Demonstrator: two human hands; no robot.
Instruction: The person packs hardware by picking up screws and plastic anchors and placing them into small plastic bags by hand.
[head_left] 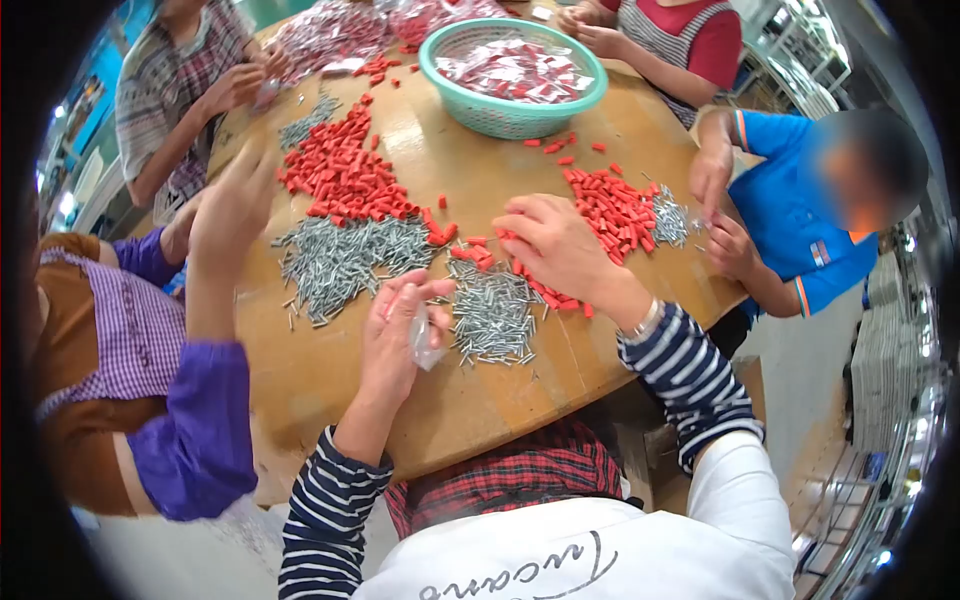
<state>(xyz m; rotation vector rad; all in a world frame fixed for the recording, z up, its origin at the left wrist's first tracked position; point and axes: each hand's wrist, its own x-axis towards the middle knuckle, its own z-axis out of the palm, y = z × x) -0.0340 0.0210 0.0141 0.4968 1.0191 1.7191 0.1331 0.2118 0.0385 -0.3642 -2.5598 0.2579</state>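
My left hand (pixel 398 325) is closed on a small clear plastic bag (pixel 426 345), just above the table. My right hand (pixel 560 245) reaches over the table with its fingers bent together, and a red plastic wall plug shows at the fingertips. Beneath and beside that hand lie loose red wall plugs (pixel 478 256). A heap of short silver screws (pixel 493 325) sits between my two hands. Left of my left hand is a larger heap of silver screws (pixel 335 265), below a big pile of red plugs (pixel 345 175).
A green plastic basket (pixel 515 118) full of small filled bags stands at the back of the wooden table (pixel 440 425). Co-workers sit around it: a purple sleeve (pixel 205 430) close on my left, a blue shirt (pixel 800 190) on the right, two people across. More filled bags (pixel 335 40) lie far left.
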